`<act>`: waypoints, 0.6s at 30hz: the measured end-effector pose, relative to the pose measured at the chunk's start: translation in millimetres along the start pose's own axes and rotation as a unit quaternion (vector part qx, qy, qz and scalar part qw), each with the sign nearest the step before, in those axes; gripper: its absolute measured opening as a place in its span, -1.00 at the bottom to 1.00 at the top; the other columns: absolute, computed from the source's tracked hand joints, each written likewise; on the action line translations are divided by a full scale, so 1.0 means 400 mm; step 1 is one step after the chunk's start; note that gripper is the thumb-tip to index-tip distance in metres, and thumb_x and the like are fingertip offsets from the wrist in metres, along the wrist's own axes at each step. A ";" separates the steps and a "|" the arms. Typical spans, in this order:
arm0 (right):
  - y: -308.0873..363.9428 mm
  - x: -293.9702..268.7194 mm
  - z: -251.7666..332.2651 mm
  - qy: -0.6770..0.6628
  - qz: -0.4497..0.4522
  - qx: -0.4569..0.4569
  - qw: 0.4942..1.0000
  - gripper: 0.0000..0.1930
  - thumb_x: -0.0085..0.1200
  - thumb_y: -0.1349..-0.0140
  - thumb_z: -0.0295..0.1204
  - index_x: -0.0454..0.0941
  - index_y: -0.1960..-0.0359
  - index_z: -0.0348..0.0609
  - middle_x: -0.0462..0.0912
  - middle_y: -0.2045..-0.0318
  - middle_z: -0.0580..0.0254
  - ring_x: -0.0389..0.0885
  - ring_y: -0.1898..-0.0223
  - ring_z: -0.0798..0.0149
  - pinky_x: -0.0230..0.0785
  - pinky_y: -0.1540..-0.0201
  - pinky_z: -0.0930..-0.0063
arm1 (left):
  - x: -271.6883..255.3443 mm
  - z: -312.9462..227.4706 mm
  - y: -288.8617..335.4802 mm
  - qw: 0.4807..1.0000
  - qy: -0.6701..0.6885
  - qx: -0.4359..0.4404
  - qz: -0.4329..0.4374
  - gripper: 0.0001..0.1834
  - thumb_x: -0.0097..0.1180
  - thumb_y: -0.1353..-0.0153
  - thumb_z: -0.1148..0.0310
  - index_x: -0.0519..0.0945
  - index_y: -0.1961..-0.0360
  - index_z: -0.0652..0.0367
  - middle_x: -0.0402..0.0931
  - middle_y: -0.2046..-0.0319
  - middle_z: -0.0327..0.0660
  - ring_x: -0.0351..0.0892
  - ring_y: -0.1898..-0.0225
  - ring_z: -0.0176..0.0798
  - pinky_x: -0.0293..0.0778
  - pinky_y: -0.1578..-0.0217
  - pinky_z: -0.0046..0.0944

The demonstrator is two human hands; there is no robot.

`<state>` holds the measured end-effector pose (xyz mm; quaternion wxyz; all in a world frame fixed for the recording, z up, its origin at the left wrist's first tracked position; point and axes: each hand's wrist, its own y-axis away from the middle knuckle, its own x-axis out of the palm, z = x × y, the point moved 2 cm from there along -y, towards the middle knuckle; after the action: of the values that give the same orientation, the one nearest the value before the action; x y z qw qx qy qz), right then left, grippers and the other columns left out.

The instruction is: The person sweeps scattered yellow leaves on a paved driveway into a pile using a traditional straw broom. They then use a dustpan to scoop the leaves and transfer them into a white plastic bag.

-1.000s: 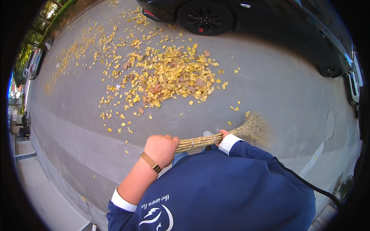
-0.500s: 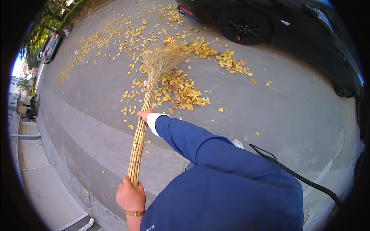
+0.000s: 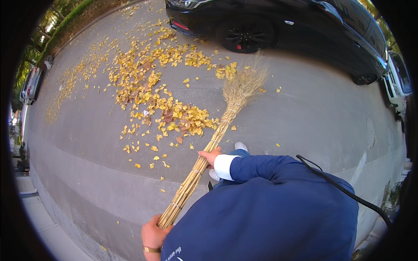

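A long straw broom made of bundled bamboo stalks slants from my lower left up to the right. My left hand, with a watch on the wrist, is wrapped round the handle's near end. Farther along, my right hand grips the middle of the handle, a white cuff behind it. The bristles fan out over the pavement, somewhat blurred, at the right end of a curved band of yellow leaves. Some leaves lie partly behind the bristle tips.
A black car stands at the far right, its rear wheel close beyond the bristles. Behind it is a white vehicle. Another car is parked far left. A black cord hangs beside my right arm. My shoes show below the broom.
The broom's bristles have swung to the right, off the leaf pile, and the handle now leans more. My right arm has drawn in closer. The view has shifted, and both hands keep their grip.
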<state>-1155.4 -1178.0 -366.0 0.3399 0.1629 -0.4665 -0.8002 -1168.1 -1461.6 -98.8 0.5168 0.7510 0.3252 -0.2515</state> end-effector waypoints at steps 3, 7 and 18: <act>-0.089 -0.231 0.015 -0.107 -0.118 -0.004 0.987 -0.29 0.30 -0.05 -0.39 0.03 -0.11 -0.11 0.50 0.12 -0.09 0.66 0.23 -0.04 0.62 0.28 -0.06 | 0.043 -0.137 -0.195 0.988 0.002 0.104 0.111 -0.44 0.37 0.11 0.16 0.59 0.01 0.04 0.65 0.26 0.00 0.65 0.22 0.06 0.54 0.21 -0.11; -0.236 -0.551 0.061 -0.253 -0.313 -0.080 0.912 -0.39 0.22 -0.03 -0.39 0.13 -0.07 -0.04 0.52 0.30 0.03 0.61 0.41 0.07 0.56 0.43 0.01 | 0.156 -0.444 -0.436 0.941 -0.094 0.252 0.206 -0.43 0.27 0.00 0.09 0.55 -0.08 -0.01 0.65 0.23 0.00 0.63 0.18 0.07 0.52 0.13 -0.08; -0.538 -0.352 0.428 0.491 0.032 -0.104 0.864 -0.66 0.02 -0.21 -0.17 0.53 0.10 -0.13 0.64 0.20 -0.12 0.61 0.13 -0.10 0.43 0.07 0.17 | -0.036 -0.641 -0.639 0.984 -0.001 0.095 0.151 -0.51 0.24 -0.07 0.12 0.61 -0.02 0.07 0.66 0.23 -0.04 0.66 0.20 -0.09 0.52 0.17 -0.21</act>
<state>-1238.0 -899.4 -470.6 0.5654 0.4836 -0.1578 -0.6493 -1358.3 -1158.9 -158.0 0.4751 0.8369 0.1822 -0.2015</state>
